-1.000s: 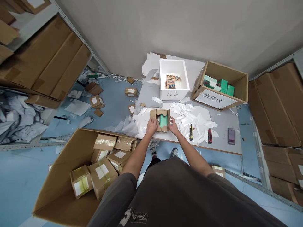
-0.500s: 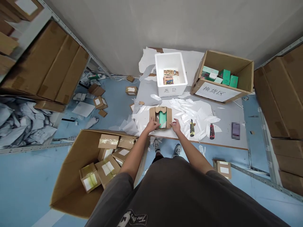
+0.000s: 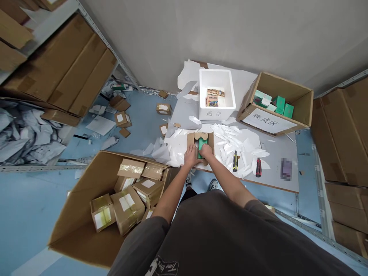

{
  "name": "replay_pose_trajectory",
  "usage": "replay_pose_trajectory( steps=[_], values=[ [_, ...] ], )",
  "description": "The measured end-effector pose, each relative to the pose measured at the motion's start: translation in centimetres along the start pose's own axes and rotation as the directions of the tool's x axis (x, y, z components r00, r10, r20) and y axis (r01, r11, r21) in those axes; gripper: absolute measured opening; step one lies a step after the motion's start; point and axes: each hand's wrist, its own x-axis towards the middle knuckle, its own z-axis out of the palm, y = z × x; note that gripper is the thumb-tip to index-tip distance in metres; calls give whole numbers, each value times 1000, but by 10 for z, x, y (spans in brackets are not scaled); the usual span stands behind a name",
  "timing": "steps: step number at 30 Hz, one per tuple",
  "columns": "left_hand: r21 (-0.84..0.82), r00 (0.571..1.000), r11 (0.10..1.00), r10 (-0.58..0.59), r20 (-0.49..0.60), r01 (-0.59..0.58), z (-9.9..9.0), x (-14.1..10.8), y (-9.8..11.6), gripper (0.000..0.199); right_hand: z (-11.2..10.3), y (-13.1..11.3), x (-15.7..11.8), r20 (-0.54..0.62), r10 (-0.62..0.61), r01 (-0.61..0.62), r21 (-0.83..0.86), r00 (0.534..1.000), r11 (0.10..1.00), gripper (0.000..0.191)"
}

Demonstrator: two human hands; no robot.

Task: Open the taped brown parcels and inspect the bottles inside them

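Small carton (image 3: 211,142), open on top, sits close to the front edge of the bench (image 3: 277,153). A green box (image 3: 202,143) lies inside it. Left hand (image 3: 190,155) rests against the carton's left side; right hand (image 3: 206,151) reaches inside, fingers bent at the green box (whether either grips cannot be told). Paper strips (image 3: 227,135) crowd the right side; a narrow gap separates carton from white tub (image 3: 217,114) behind.

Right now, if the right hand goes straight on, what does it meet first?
Probably the green rectangular box inside the open brown cardboard box; whether the right hand touches it is unclear.
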Motion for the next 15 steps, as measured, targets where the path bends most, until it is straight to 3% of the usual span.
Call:
replay_pose_trajectory(
  steps=[4,9,11,15],
  values=[
    [-73,1000,997,-12,-5,12,5,-1,1,137,13,-18,16,-25,139,-139,-2,990,990,79],
    [-111,1000,994,-19,-6,19,11,-3,0,137,22,-28,33,-70,281,-286,-75,957,955,88],
    [-116,1000,993,-22,3,22,12,-2,0,140,18,-26,40,-52,325,-328,-67,944,942,86],
    [-119,1000,993,-22,21,25,14,-1,2,145,13,-20,44,36,313,-306,-133,949,943,60]
  ],
)
